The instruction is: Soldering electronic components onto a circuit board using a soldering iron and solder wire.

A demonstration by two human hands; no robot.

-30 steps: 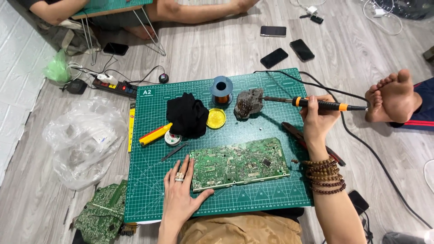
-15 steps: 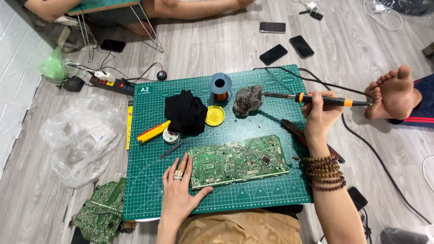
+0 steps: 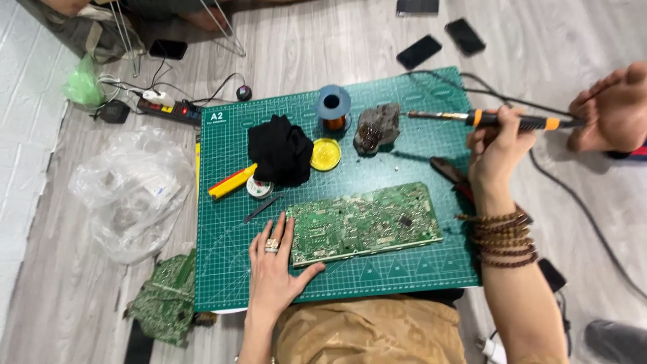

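The soldering iron (image 3: 492,120) has swung toward the sponge (image 3: 376,128), right hand (image 3: 495,152) clenched round it; left hand (image 3: 273,266) flat, pinning the circuit board (image 3: 364,222) — wipe lightly.

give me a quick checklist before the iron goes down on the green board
1. Soldering iron gripped by right hand: ok.
2. Tip near the grey cleaning wad, off the board: ok; tip cleanliness: cannot tell.
3. Circuit board flat on the cutting mat: ok.
4. Left hand steadying the board's left edge: ok.
5. Iron's cord runs beside a bare foot: not ok.
6. Solder spool within reach: ok.
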